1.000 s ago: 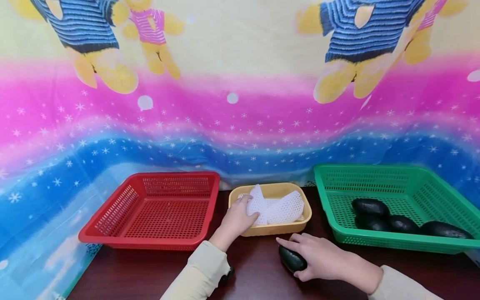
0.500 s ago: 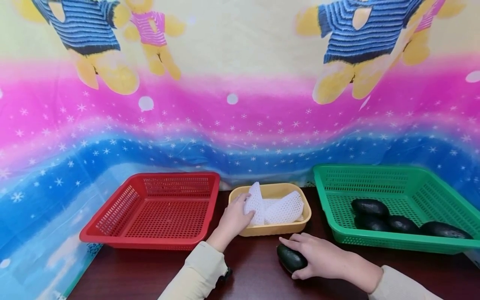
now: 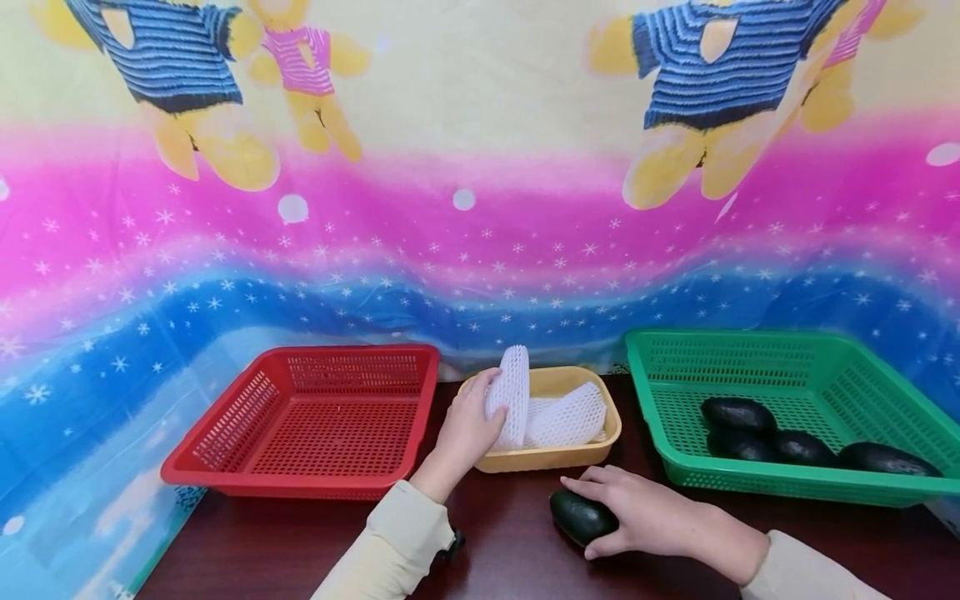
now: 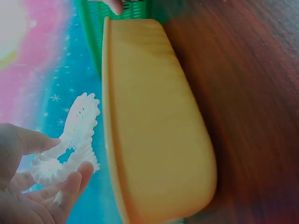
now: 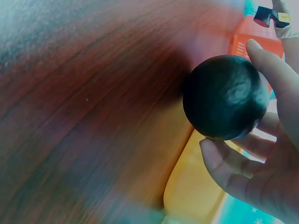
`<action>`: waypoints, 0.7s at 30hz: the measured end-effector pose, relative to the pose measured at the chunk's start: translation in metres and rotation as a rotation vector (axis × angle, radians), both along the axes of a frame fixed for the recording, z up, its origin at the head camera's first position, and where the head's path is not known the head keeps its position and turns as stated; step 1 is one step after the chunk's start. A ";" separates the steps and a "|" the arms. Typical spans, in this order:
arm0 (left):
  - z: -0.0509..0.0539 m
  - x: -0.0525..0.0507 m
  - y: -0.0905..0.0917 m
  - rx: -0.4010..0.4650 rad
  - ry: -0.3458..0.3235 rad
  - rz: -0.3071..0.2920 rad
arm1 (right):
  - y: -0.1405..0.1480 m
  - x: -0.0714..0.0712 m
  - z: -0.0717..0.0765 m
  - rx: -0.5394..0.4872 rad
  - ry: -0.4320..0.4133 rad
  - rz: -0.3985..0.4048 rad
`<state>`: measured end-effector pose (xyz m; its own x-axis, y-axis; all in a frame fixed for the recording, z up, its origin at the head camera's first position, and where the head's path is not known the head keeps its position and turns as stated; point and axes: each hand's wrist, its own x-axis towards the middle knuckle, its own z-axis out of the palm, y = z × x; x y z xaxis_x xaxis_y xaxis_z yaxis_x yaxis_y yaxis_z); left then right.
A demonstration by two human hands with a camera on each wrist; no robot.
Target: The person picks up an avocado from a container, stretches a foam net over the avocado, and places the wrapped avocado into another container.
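Note:
My left hand point(image 3: 467, 425) pinches a white foam net sleeve point(image 3: 514, 396) between thumb and fingers, at the left end of the yellow basket point(image 3: 551, 458). In the left wrist view that foam net sleeve point(image 4: 77, 135) has its opening spread, with fingers around it. More white foam netting point(image 3: 570, 417) lies in the yellow basket. My right hand point(image 3: 648, 512) grips a dark green avocado point(image 3: 581, 518) over the table in front of that basket. Thumb and fingertips hold the avocado point(image 5: 226, 98) by its sides in the right wrist view.
A red perforated basket point(image 3: 300, 482) stands on the left with nothing visible in it. On the right is a green perforated basket point(image 3: 720, 468) holding several dark avocados point(image 3: 738, 414). A patterned cloth point(image 3: 465, 250) hangs behind the brown table point(image 3: 495, 558).
My left hand has drawn the foam net sleeve upward, so it now stands taller above the yellow basket. The right hand and avocado have barely shifted.

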<state>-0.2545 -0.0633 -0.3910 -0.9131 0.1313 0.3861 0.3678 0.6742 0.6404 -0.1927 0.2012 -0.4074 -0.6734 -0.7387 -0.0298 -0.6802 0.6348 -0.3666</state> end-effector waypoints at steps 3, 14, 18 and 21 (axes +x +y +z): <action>0.004 0.002 0.000 0.016 0.001 0.002 | 0.001 0.000 0.000 0.008 -0.011 -0.001; 0.014 0.012 -0.003 0.015 0.018 -0.022 | 0.004 0.001 0.001 0.008 -0.048 -0.004; 0.016 0.019 -0.006 0.014 0.038 -0.038 | 0.006 0.002 0.000 -0.001 -0.048 -0.007; 0.016 0.024 -0.009 0.012 0.038 -0.041 | 0.008 0.002 -0.001 -0.006 -0.041 -0.010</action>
